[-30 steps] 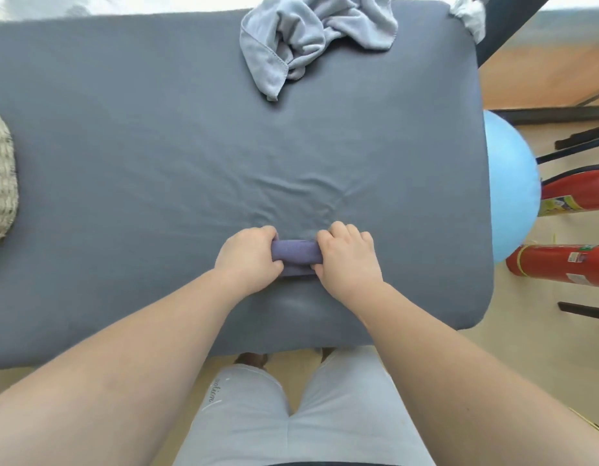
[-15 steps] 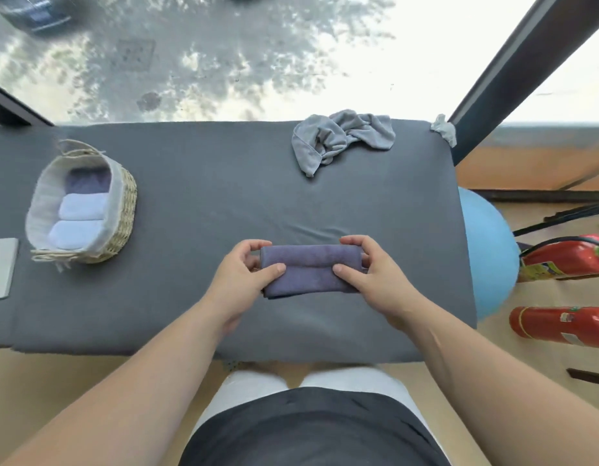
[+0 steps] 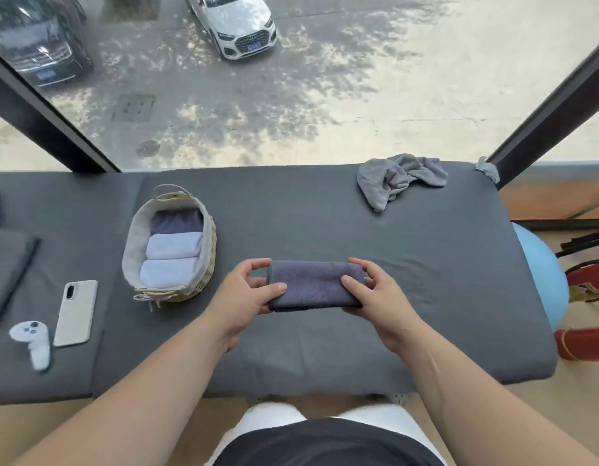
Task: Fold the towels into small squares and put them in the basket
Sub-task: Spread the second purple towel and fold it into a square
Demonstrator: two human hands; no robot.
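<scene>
The purple towel [image 3: 313, 285] you hold is thick terry cloth, matt and fuzzy, with a stitched hem along its left edge, and the crumpled grey towel [image 3: 397, 181] at the far side looks like the same soft, napped fabric. Your table cover [image 3: 291, 216] is dark grey matt cloth, smooth but faintly creased, while the basket [image 3: 204, 277] beside you is rough woven straw lined with plain pale cloth. To your left, the phone [image 3: 76, 312] has a smooth satin back and the controller [image 3: 32, 341] is white plastic.
</scene>
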